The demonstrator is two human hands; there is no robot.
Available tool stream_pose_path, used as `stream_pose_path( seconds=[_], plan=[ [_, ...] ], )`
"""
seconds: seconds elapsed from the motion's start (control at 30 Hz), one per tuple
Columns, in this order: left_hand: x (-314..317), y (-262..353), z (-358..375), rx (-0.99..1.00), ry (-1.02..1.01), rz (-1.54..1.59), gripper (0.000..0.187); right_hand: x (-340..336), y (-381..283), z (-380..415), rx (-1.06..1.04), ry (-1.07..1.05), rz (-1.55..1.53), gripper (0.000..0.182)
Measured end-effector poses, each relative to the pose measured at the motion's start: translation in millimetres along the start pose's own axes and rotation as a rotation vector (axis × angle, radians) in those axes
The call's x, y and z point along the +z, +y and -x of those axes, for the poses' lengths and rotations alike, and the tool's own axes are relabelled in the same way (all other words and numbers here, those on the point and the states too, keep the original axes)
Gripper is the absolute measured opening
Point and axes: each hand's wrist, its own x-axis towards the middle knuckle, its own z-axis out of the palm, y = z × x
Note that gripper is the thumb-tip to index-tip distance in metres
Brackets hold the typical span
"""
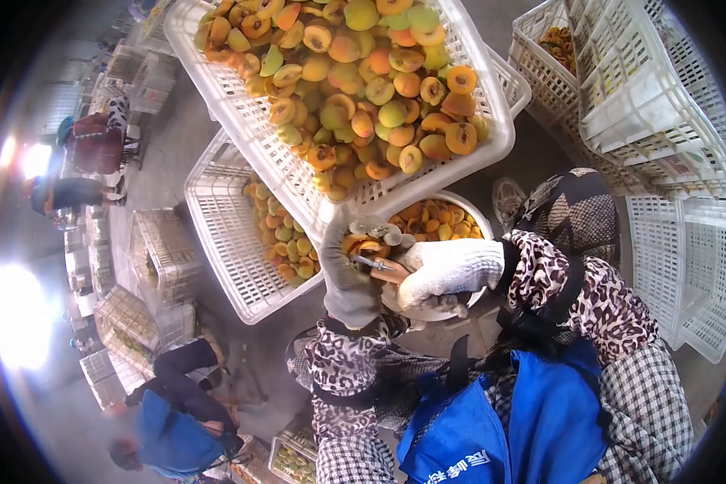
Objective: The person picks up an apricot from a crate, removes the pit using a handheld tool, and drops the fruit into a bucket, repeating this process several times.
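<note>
Left hand's fingers are curled round an opened apricot; right hand pinches a wooden-handled tool against it. Personally I'd grip softly, fingertips clear of the metal. Crate of apricot halves sits just beyond.

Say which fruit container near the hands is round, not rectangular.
The tub, partly hidden by the heaped crate. Its rim curves; the heaped crate and the side crate, left of it in view, have straight sides.
</note>
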Motion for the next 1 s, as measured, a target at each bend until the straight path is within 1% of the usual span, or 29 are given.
stream_pose_path(
  seconds=[0.03,0.07,0.1,0.13,0.17,0.2,0.23,0.27,0.3,0.33,0.37,0.4,0.43,0.47,0.5,0.57,0.6,0.63,0.67,0.7,0.73,0.77,0.8,0.83,0.87,0.9,0.97,1.0],
  plan=[
    [-7.2,2.2,-2.7,0.005,-0.001,-0.003,0.028,-3.9,1.3,-1.0,-0.028,-0.037,0.133,0.018],
    [-14.0,4.4,-5.8,0.004,-0.058,0.117,0.03,-2.0,3.9,-2.3,-0.157,-0.006,0.232,0.023],
    [-20.3,7.1,-7.1,0.003,-0.114,0.239,0.032,-5.5,3.0,-1.2,-0.306,0.051,0.57,0.022],
    [-18.5,16.5,3.2,-0.034,-0.055,0.127,0.022,1.9,-4.1,10.9,-0.268,0.156,0.729,0.025],
    [-27.5,24.8,6.5,-0.031,-0.061,0.129,0.022,10.0,-11.1,23.7,-0.229,0.267,0.886,0.029],
    [-39.8,31.7,6.9,0.542,0.022,-0.657,0.019,3.5,3.2,23.2,-0.19,0.35,1.202,0.025],
    [-50.7,37.8,2.9,1.112,0.119,-1.441,0.019,-9.2,24.1,22.3,0.015,0.404,1.354,0.028],
    [-61.3,48.8,-10.4,1.269,0.465,-1.607,0.024,-22.9,37.5,12.7,0.342,0.284,1.575,0.031],
    [-64.2,57.8,-23.5,1.415,0.834,-1.748,0.03,-56.3,82.8,9.3,0.493,0.317,1.511,0.034],
    [-53.5,60.3,-24.8,1.565,1.004,-1.838,0.039,-49.2,67.4,17.8,0.43,0.318,1.486,0.036],
    [-53.0,56.6,-37.9,1.573,0.995,-1.836,0.039,-39.3,48.2,29.2,0.37,0.316,1.464,0.039],
    [-55.2,48.8,-61.0,1.39,0.587,-1.686,0.038,-37.3,43.5,35.9,0.369,0.326,1.464,0.039],
    [-49.0,41.1,-79.5,1.185,0.213,-1.504,0.037,-34.0,42.6,41.8,0.223,0.463,1.46,0.043],
    [-28.9,26.0,-91.8,1.035,0.105,-1.577,0.033,-31.6,43.1,46.8,0.075,0.597,1.447,0.048],
    [-5.5,5.6,-103.0,0.881,-0.005,-1.641,0.029,-30.1,43.2,50.4,0.075,0.608,1.446,0.048],
    [31.3,-28.1,-121.3,0.387,0.313,-2.009,0.041,-31.1,38.0,58.1,-0.021,0.667,1.401,0.052],
    [34.8,-29.1,-128.8,0.393,0.301,-2.008,0.041,-30.8,33.0,72.5,-0.233,0.597,1.506,0.045],
    [33.7,-30.5,-136.3,0.394,0.245,-1.958,0.043,-33.1,30.6,77.0,-0.228,0.6,1.507,0.045],
    [28.7,-30.4,-141.7,0.391,0.205,-1.907,0.046,-35.6,28.7,77.4,-0.248,0.591,1.651,0.041],
    [21.4,-32.4,-144.4,0.386,0.239,-1.905,0.046,-34.4,25.8,73.7,-0.287,0.563,1.794,0.038],
    [17.3,-35.6,-145.1,0.501,0.176,-1.95,0.041,-24.4,14.5,66.3,-0.133,0.826,1.305,0.034],
    [14.3,-34.0,-142.4,0.616,0.113,-1.996,0.036,-29.1,19.0,62.5,-0.248,0.932,1.359,0.033],
    [10.3,-32.0,-137.8,0.619,0.153,-1.999,0.036,-32.1,19.8,55.2,-0.323,1.0,1.203,0.03],
    [9.8,-33.4,-132.6,0.659,0.13,-1.649,0.028,-34.8,16.8,49.4,-0.385,1.068,1.045,0.028],
    [13.0,-33.9,-122.4,0.681,0.093,-1.295,0.02,-27.7,4.8,49.9,-0.266,1.059,0.995,0.023],
    [13.9,-30.4,-111.8,0.678,0.093,-1.285,0.02,-22.2,0.3,47.0,-0.257,1.058,1.003,0.023],
    [31.4,-12.0,-76.0,0.209,-0.045,-0.304,0.017,-12.9,-6.5,44.7,-0.506,1.006,0.956,0.022],
    [25.8,-12.0,-64.4,0.283,-0.11,-0.388,0.019,-9.6,-7.1,40.4,-0.421,0.998,1.047,0.019]
  ],
)
